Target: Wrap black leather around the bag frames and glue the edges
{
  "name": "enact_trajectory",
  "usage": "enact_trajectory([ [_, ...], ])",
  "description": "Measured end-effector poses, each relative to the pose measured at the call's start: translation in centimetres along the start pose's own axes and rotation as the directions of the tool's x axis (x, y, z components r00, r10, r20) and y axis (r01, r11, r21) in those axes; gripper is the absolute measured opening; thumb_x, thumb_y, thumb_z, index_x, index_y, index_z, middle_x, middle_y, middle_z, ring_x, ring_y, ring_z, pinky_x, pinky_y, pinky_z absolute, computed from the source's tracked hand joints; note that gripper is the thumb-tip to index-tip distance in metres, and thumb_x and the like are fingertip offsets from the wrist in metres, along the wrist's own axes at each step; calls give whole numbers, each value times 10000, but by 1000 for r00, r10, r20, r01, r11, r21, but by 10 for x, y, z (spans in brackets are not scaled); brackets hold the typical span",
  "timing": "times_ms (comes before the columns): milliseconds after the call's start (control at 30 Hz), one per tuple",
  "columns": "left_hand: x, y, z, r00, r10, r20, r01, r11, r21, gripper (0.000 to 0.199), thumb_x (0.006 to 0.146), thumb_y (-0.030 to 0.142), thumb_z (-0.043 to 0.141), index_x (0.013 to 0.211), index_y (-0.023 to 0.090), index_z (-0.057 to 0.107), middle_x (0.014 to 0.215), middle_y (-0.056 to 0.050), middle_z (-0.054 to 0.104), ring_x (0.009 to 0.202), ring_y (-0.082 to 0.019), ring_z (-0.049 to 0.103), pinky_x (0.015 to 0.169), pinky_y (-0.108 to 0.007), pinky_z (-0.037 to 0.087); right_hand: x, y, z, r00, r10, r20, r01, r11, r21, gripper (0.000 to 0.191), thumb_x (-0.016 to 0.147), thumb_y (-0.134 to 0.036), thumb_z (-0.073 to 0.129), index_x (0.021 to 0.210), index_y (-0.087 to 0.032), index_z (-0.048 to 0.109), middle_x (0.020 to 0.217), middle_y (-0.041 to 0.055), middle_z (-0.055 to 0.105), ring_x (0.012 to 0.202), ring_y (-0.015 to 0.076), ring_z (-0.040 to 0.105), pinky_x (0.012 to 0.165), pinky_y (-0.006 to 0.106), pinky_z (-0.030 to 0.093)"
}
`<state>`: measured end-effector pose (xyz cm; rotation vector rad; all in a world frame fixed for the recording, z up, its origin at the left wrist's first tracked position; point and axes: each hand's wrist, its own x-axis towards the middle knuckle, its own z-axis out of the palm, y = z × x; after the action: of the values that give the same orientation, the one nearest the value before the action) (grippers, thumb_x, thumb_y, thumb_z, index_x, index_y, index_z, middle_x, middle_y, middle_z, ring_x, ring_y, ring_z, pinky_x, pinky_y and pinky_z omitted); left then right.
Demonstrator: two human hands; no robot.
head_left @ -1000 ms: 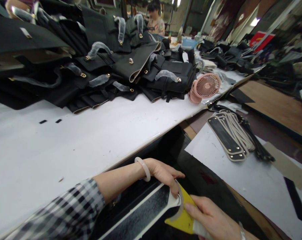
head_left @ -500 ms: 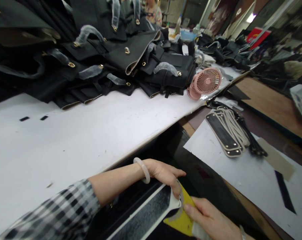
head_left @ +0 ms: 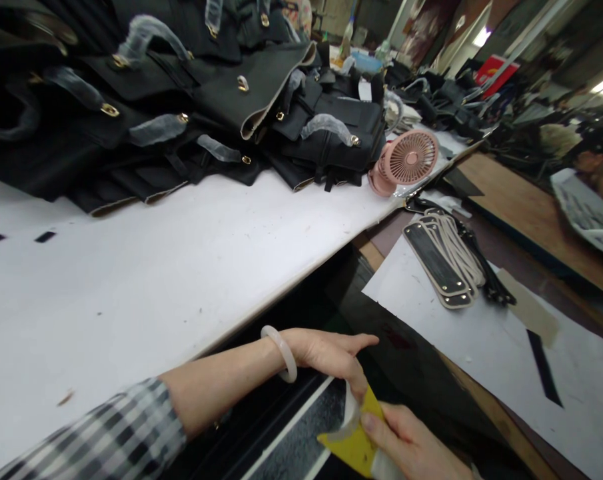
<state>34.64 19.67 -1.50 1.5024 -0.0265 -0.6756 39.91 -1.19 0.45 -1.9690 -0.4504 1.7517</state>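
Note:
My left hand [head_left: 331,353] reaches in from the left, a pale bangle [head_left: 281,353] on its wrist. Its index finger points out to the right, and the other fingers curl down over the light edge of a dark panel with white borders [head_left: 301,433]. My right hand [head_left: 414,437], at the bottom, pinches a yellow sheet [head_left: 354,450] between thumb and fingers. The yellow sheet's upper end touches my left fingertips. The underside of my left fingers is hidden.
Black bags [head_left: 221,87] with wrapped handles are heaped on the white table [head_left: 181,267]. A pink fan [head_left: 406,160] stands at its edge. Dark strap pieces [head_left: 438,260] lie on white paper [head_left: 486,360] to the right.
The camera view has shifted, so the bags and fan sit further left. My right hand and the yellow sheet are slightly lower, and less of the dark panel shows.

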Motion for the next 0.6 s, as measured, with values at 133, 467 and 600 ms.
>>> enact_trajectory([
  [133, 1, -3, 4, 1000, 7, -3, -8, 976, -218, 1184, 594, 180, 713, 1559, 152, 28, 1078, -54, 677, 861, -187, 660, 643, -235, 483, 5, 5, 9, 999, -12, -53, 14, 999, 39, 775, 711, -890, 444, 906, -152, 579, 625, -1, 569, 451, 84, 492, 415, 188, 343],
  [467, -17, -11, 14, 916, 36, -401, -99, 985, -138, 777, 813, 576, 646, 1437, 179, 407, 1167, -83, 673, 1060, -229, 619, 904, -339, 469, 17, 0, 46, 994, 8, -109, 4, 993, 115, 828, 723, -909, 323, 776, -128, 594, 444, 38, 540, 376, 100, 492, 381, 172, 327],
  [600, -49, -16, 27, 847, -17, -531, -52, 992, -114, 619, 926, 567, 478, 1383, 150, 481, 1305, -107, 629, 1182, -233, 581, 1031, -352, 425, 18, 6, 54, 993, -83, -80, 97, 975, 199, 805, 750, -895, 314, 651, -135, 559, 391, 51, 510, 313, 88, 442, 349, 171, 281],
])
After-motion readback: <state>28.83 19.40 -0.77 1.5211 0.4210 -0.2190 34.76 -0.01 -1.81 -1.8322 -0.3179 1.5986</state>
